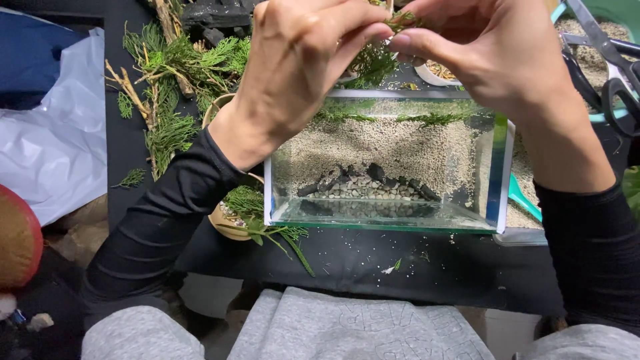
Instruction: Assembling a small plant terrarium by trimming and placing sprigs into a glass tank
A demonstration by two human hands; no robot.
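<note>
Both hands up over the glass tank (390,160), fingertips meeting on 1 green sprig (373,60) w/ flat, feathery scale-like foliage. Left hand (300,67) has thumb and index pressed together pinching it; right hand (493,53) pinches the other end at its fingertips (400,41), rest of the fingers curled, not spread. Sprig hangs just below the pinch, above the tank's far rim, not touching the sand (373,150) inside. Below the fingers, nearer the front glass — a row of dark charcoal bits and pebbles (367,183). Risk, as I judge it: the sprig looks thin & brittle, so opposing pulls could snap it or shed bits onto the sand. More cuttings (180,73) lie left of the left hand; scissors (610,63) right of the right.
</note>
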